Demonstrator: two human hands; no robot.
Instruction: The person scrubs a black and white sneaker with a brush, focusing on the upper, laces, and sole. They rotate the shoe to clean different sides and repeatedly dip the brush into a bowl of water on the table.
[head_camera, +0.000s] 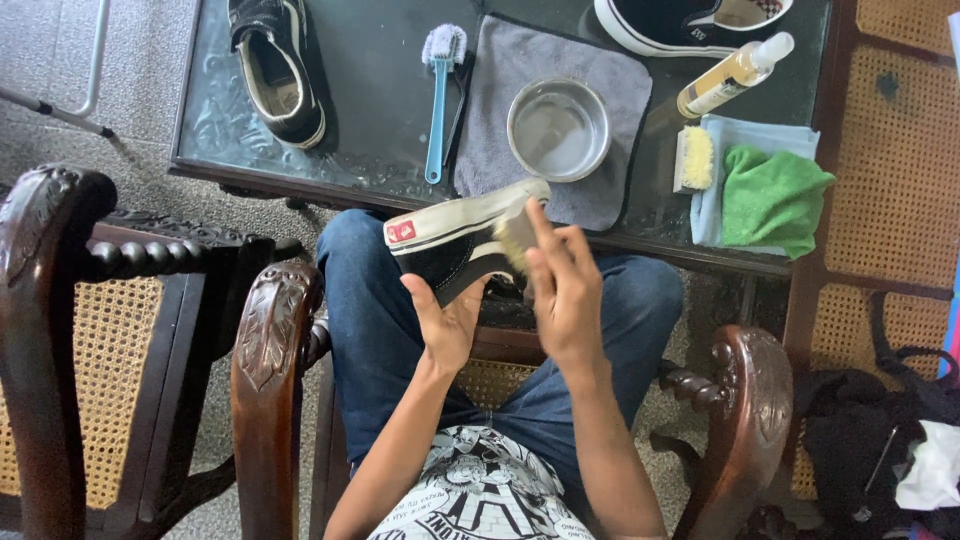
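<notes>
Dark glass-topped table (380, 120) across the upper frame, carved wooden cane-backed chairs (60, 330) at lower left and around the seat. Lower centre: left hand (445, 320) under a black canvas sneaker with white rubber sole (455, 240), grip clamped on it, sole turned up and toward the table edge, held over blue-jeaned knees. Right hand (565, 290) just right of it, grip closed on a small pale bristle brush (515, 235) pressed against the sneaker's white sidewall. On the table, upper centre: grey microfibre cloth (590, 80) bearing a round steel bowl (558, 128). Left of that, a light-blue long-handled brush (440, 100). Upper left, another black sneaker (275, 70). Upper right, a clear bottle of yellowish liquid (730, 75) and a green cloth (775, 195).
</notes>
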